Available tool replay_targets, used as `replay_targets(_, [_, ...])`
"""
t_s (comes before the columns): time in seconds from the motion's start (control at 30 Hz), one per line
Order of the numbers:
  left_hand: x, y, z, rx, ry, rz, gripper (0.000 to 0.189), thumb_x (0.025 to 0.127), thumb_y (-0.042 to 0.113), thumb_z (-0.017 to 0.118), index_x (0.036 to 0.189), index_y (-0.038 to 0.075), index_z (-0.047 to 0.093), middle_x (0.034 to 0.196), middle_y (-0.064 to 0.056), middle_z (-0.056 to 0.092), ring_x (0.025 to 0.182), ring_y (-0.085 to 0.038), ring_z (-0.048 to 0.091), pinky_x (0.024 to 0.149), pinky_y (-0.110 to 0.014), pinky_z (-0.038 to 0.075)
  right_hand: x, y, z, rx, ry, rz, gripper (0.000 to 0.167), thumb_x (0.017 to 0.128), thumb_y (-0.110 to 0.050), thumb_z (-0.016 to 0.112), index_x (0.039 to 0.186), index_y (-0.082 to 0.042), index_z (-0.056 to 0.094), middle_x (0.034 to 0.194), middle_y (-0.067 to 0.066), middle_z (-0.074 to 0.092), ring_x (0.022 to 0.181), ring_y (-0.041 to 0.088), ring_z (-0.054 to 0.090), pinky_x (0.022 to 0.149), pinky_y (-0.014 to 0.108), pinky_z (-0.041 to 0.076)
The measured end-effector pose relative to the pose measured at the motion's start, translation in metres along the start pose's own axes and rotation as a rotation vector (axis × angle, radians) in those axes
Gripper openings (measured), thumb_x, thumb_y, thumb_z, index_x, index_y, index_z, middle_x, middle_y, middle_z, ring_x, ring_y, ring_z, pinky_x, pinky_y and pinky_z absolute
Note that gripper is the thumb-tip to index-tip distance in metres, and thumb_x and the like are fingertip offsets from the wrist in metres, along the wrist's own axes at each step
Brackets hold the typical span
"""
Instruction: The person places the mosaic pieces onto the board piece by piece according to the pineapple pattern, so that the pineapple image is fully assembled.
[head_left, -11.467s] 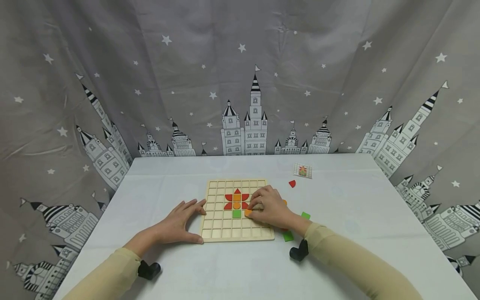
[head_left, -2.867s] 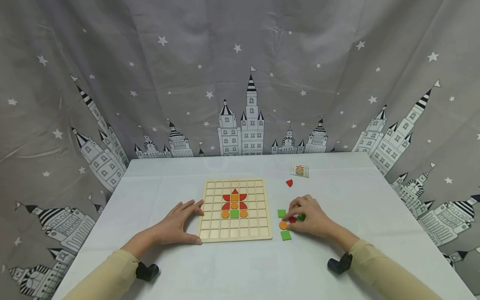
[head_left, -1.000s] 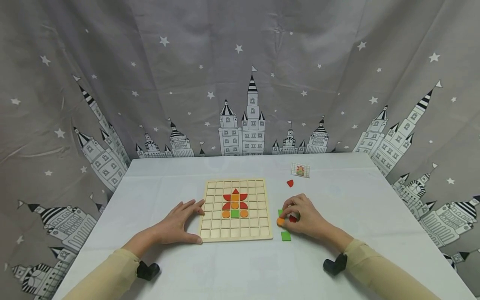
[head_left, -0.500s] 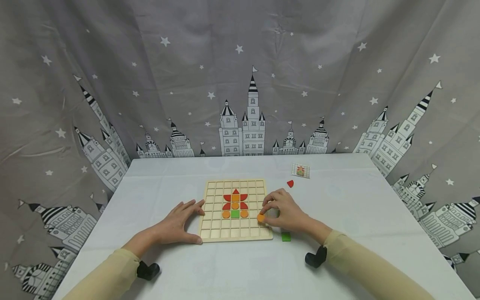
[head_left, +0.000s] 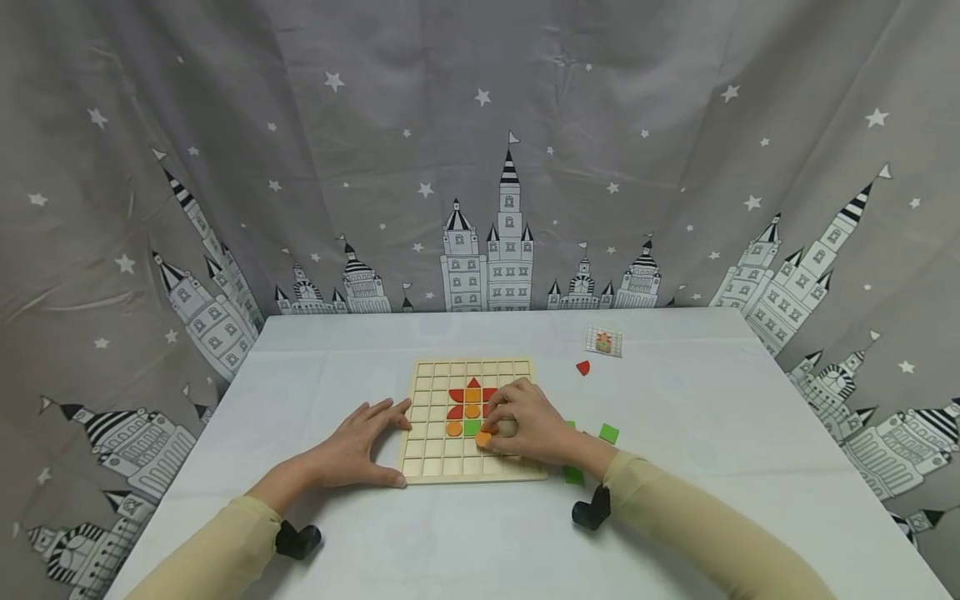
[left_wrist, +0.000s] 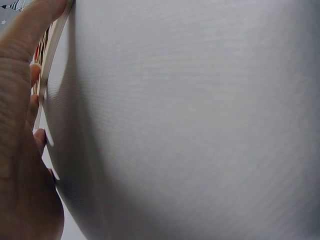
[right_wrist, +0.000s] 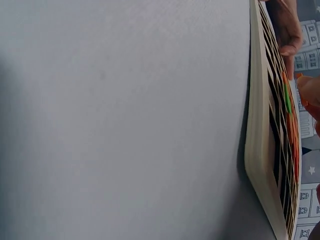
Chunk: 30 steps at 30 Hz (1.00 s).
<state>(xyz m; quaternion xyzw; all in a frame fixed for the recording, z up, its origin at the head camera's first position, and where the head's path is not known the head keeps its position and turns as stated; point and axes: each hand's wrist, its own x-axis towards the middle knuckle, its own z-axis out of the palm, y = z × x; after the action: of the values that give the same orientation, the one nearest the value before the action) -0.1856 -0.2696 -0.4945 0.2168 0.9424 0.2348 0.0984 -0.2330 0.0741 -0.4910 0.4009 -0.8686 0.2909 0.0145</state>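
Note:
My right hand (head_left: pixel 528 427) pinches an orange round tile (head_left: pixel 483 439) between thumb and fingers, close over the gridded wooden board (head_left: pixel 472 479). In the right wrist view, that orange disc (right_wrist: pixel 299 76) shows at the fingertips above the board's surface. Beside it on the board lie a green square tile (head_left: pixel 472 427) and another orange disc (head_left: pixel 454 428). Above these sit an orange square (head_left: pixel 472 396), an orange disc (head_left: pixel 472 412) and several red pieces (head_left: pixel 455 395), partly hidden by the right hand. My left hand (head_left: pixel 352 446) rests with spread fingers touching the board's left edge.
Loose green squares (head_left: pixel 609 433) lie right of the board, some partly behind the right wrist. Farther back are a red piece (head_left: pixel 583 367) and a small picture card (head_left: pixel 603 342) with a coloured figure on a grid. A grey castle-print curtain (head_left: pixel 330 167) hangs behind the white table.
Since 11.5 seconds ago, orange discs were set either side of the green square. My right hand then picked another orange disc from the loose pieces and carried it left over the board. Left hand stays.

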Motion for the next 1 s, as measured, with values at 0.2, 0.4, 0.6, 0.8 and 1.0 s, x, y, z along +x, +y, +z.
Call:
replay_targets(0.2, [0.0, 0.0, 0.0, 0.0, 0.003, 0.001, 0.081, 0.069, 0.073, 0.081, 0.129, 0.027, 0.053, 0.167, -0.005, 0.028, 0.154, -0.039, 0.018, 0.124, -0.061, 0.004, 0.006, -0.002, 0.008, -0.045, -0.027, -0.02, 0.013, 0.085, -0.037, 0.083, 0.094, -0.027, 0.08, 0.113, -0.011, 0.063, 0.115, 0.014, 0.045, 0.101, 0.039, 0.041])
replay_targets(0.4, [0.0, -0.001, 0.002, 0.0, 0.003, 0.009, 0.081, 0.069, 0.074, 0.08, 0.129, 0.027, 0.053, 0.167, -0.005, 0.028, 0.154, -0.039, 0.018, 0.124, -0.061, 0.005, 0.007, -0.004, 0.013, -0.067, -0.028, -0.033, 0.012, 0.086, -0.036, 0.082, 0.094, -0.027, 0.081, 0.114, -0.01, 0.063, 0.114, 0.015, 0.046, 0.099, 0.038, 0.042])
replay_targets(0.6, [0.0, 0.0, 0.002, -0.003, -0.001, -0.001, 0.08, 0.069, 0.073, 0.081, 0.128, 0.028, 0.053, 0.167, -0.004, 0.028, 0.154, -0.039, 0.018, 0.125, -0.06, 0.004, 0.007, -0.006, 0.016, -0.065, -0.016, -0.031, 0.011, 0.086, -0.036, 0.082, 0.093, -0.028, 0.081, 0.113, -0.011, 0.062, 0.11, 0.014, 0.045, 0.096, 0.036, 0.042])
replay_targets(0.8, [0.0, 0.001, 0.001, -0.005, -0.003, -0.007, 0.08, 0.068, 0.073, 0.081, 0.128, 0.027, 0.052, 0.167, -0.004, 0.028, 0.154, -0.039, 0.018, 0.125, -0.06, 0.004, 0.007, -0.006, 0.017, -0.061, -0.011, -0.032, 0.011, 0.086, -0.036, 0.083, 0.092, -0.028, 0.081, 0.112, -0.011, 0.062, 0.108, 0.014, 0.045, 0.094, 0.036, 0.042])
replay_targets(1.0, [0.001, -0.001, 0.002, 0.0, 0.0, 0.002, 0.081, 0.068, 0.074, 0.08, 0.129, 0.027, 0.052, 0.167, -0.004, 0.028, 0.154, -0.039, 0.018, 0.125, -0.061, 0.005, 0.007, -0.004, 0.018, -0.078, -0.009, -0.033, 0.011, 0.086, -0.037, 0.083, 0.092, -0.029, 0.08, 0.112, -0.012, 0.062, 0.109, 0.013, 0.045, 0.094, 0.035, 0.043])
